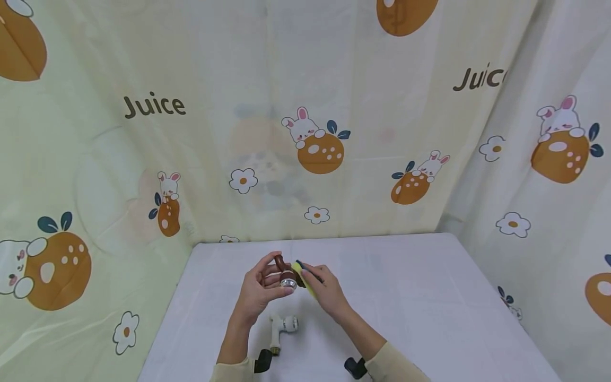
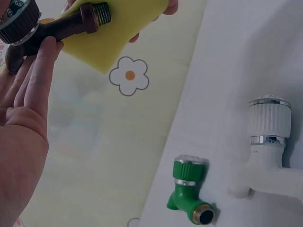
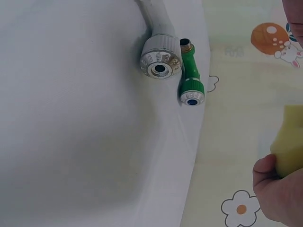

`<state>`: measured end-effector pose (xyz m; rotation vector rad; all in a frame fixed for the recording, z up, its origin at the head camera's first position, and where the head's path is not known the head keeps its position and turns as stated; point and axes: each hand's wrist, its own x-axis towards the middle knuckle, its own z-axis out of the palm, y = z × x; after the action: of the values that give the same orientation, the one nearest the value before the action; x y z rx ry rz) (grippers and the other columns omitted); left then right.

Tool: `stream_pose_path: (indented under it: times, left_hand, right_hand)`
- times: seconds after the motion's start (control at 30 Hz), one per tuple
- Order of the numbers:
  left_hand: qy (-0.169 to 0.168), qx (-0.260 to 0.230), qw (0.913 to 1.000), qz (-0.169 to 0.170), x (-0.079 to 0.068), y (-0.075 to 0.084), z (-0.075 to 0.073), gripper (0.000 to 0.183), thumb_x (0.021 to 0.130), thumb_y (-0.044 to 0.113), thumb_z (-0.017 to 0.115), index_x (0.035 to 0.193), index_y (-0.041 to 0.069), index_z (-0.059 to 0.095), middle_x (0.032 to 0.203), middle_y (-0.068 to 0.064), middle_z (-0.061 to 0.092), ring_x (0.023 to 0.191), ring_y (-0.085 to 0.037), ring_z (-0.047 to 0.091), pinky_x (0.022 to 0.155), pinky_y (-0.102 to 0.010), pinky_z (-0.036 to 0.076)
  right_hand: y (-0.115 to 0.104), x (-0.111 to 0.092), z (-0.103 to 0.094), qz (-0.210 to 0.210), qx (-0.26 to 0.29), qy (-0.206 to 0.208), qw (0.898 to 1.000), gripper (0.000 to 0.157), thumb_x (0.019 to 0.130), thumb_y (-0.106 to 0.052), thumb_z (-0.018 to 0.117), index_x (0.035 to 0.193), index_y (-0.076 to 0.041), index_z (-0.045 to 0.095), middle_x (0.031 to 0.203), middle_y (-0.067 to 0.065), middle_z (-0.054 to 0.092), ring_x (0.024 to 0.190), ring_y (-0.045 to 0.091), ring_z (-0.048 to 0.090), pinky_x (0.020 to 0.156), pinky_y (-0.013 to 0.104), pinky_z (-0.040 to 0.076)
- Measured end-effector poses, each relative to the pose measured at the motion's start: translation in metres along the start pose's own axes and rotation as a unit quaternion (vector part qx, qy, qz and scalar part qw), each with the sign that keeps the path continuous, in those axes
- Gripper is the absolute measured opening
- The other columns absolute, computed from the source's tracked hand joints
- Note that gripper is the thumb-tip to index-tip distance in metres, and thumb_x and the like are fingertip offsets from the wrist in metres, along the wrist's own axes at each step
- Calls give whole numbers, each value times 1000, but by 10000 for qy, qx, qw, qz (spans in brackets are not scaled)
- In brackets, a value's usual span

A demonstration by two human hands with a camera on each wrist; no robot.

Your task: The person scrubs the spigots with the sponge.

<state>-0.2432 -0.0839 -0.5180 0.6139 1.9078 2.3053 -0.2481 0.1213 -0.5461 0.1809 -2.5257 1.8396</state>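
My left hand [image 1: 253, 294] grips a brown tap [image 1: 287, 277] with a silver-capped knob, holding it up over the table. In the left wrist view the tap's threaded end [image 2: 102, 14] lies against a yellow sponge [image 2: 120, 35]. My right hand [image 1: 328, 294] pinches that sponge, which has a dark backing, at the tap's right side. At the right wrist view's edge, part of the right hand [image 3: 281, 194] shows with its thumb on the sponge [image 3: 291, 142].
Below the hands, a white tap [image 1: 276, 333] lies on the white-covered table [image 1: 406, 297]. Beside it is a smaller green tap [image 2: 186, 193], seen only in the wrist views. A printed curtain [image 1: 215, 132] hangs behind the table and along its sides.
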Motion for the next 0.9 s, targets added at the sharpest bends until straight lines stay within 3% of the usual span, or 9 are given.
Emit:
stream_pose_path:
  times: [0.13,0.3,0.4,0.6,0.77,0.9]
  left_hand:
    - [-38,-156,9998,-75,-1,2,0,83,72,-2,82,143,14,43,125,-23,57,110,-34,62,81,-41,55]
    - [-34,-397,9991,-125,-3,1,-1,84,71,-3,81,143,14,42,127,-23,56,111,-34,62,81,-40,55]
    - [-33,-489,9988,-82,-3,-1,-1,84,72,-3,80,144,14,41,129,-24,53,112,-34,61,81,-39,55]
    - [74,-519,9986,13,-3,-3,1,79,74,-6,78,141,9,40,137,-19,38,116,-33,58,83,-35,55]
    - [305,-614,9976,27,-3,-3,2,78,74,-4,79,139,9,38,136,-23,30,122,-34,53,88,-33,53]
    - [411,-452,9981,3,-3,-5,1,80,73,-2,80,140,13,39,131,-22,35,123,-33,51,93,-33,50]
  right_hand:
    - [-1,1,-1,123,260,-82,9996,49,91,-60,51,124,-26,65,103,3,57,89,21,50,70,32,42]
    - [-22,-4,-7,243,493,-442,9975,43,99,-46,47,122,-16,66,98,5,61,85,21,51,67,31,42]
    - [-23,-3,-9,468,839,-725,9927,45,102,-43,42,121,-10,65,92,8,62,79,21,53,63,32,45]
    - [5,9,-5,1024,1801,-940,9738,65,96,-61,38,122,-5,58,92,10,61,76,20,57,61,33,52]
    - [6,9,-4,1105,2354,-913,9613,73,91,-67,41,126,-3,53,98,12,61,80,21,61,65,35,55]
    - [2,8,-5,1064,2796,-666,9519,71,92,-65,41,130,-5,50,105,14,62,85,22,62,69,38,57]
